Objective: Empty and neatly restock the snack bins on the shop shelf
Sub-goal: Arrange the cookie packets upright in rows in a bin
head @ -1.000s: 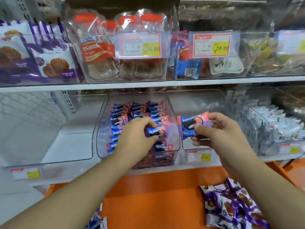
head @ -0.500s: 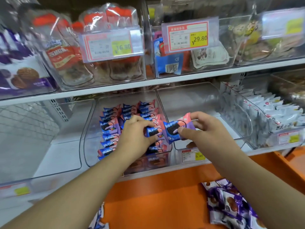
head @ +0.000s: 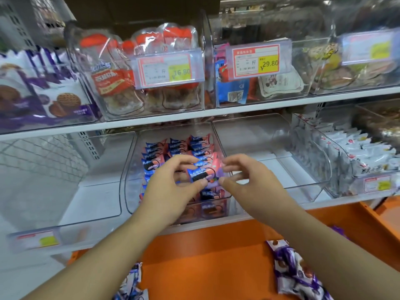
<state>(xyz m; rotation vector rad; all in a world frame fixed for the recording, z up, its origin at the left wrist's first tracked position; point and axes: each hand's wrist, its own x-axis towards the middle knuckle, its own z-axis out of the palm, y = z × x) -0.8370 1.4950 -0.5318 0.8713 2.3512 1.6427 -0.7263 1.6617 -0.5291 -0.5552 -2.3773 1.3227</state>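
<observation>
Left hand [head: 171,182], right hand [head: 244,180] pinch snack pack [head: 200,175] over clear bin [head: 129,191]; white shelf [head: 151,123], orange tray [head: 205,256] below.

Two hands [head: 173,187], three clear bins on lower shelf [head: 129,169], two readable price tags [head: 256,61], one orange crate [head: 205,256], many blue-pink snack packs [head: 173,146], uncounted.

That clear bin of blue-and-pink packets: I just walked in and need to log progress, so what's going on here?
A person is restocking the clear plastic bin on the lower shelf. The left hand and right hand pinch one blue-and-pink snack packet between them, just above the rows of matching packets already lined up inside. The neighbouring clear bin to the right holds nothing visible. Purple-and-white packets lie in the orange tray below.
</observation>
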